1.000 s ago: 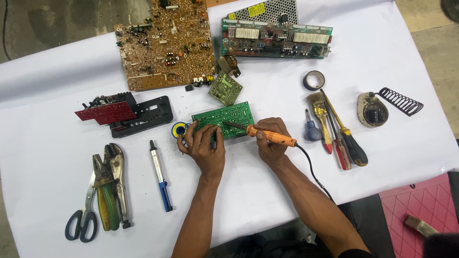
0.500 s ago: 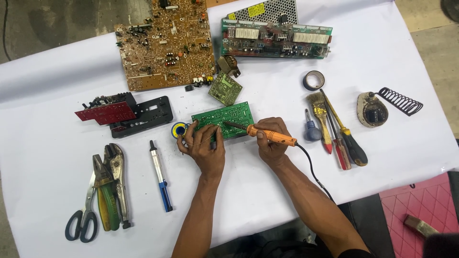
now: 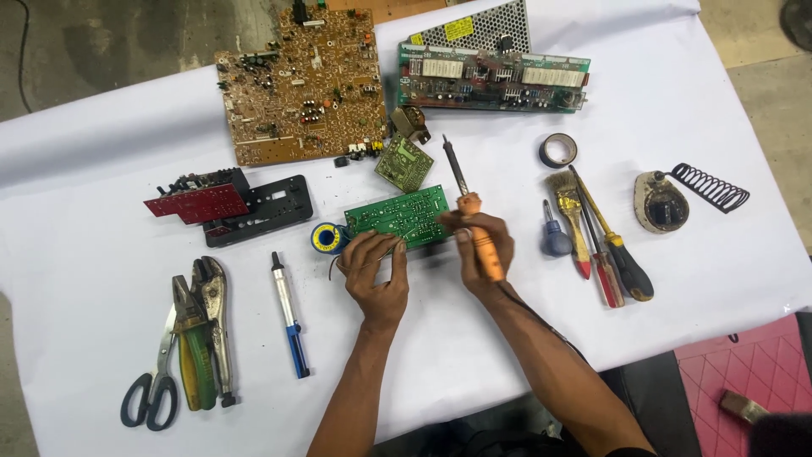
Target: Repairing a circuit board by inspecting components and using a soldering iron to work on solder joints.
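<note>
A: Holding the soldering iron (image 3: pixel 476 228) by its orange handle, the right hand (image 3: pixel 482 254) is clenched round it. Tip is lifted, pointing up and away, clear of the green circuit board (image 3: pixel 399 216).

B: And the left hand (image 3: pixel 376 272)?

A: Fingertips rest on the near edge of the board, pinning it flat on the worktop (image 3: pixel 101 169). It looks to be pinching a thin strand of solder wire too, but that's too fine to say for sure. The solder spool (image 3: pixel 326 239) sits just beside the board's left end.

B: Board position?

A: Mid-worktop, right in front of the person, solder side up. A small olive board (image 3: pixel 403 162) lies just beyond it.

B: Advice for the joint?

A: Judgement only: the person should keep the left hand pressing the board so it can't skid, bring the tip in at a shallow angle, heat pad and lead together, then feed solder to the joint, not the tip. Fingers stay back from the hot shaft.

B: Risks?

A: The cord trails under the right forearm and could tug. The iron stand (image 3: pixel 668 199) is well apart on the right, beyond the screwdrivers (image 3: pixel 605 254). The desoldering pump (image 3: pixel 288 313) is near the left hand if a bridge forms.
</note>
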